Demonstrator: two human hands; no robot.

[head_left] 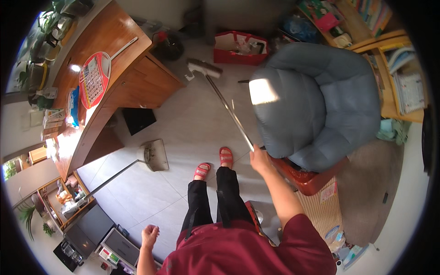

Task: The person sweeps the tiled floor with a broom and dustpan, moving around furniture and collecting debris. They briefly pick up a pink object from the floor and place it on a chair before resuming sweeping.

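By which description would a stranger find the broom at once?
Beside the big grey armchair, find the right hand. It grips the long-handled broom, whose wide head is partly white. Unlike the dustpan, this one is held.

Blue-grey armchair (339, 96); open red bag (236, 58); red racket (95, 80) on wooden desk (153, 81)

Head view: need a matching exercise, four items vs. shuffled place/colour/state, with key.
Column one:
1. broom
2. dustpan
3. armchair
4. sandals

Column two:
A. blue-grey, bright patch on its back
B. red, being worn
C. gripped in the right hand
D. on the floor, left of the person's legs

Pairs: 1-C, 2-D, 3-A, 4-B
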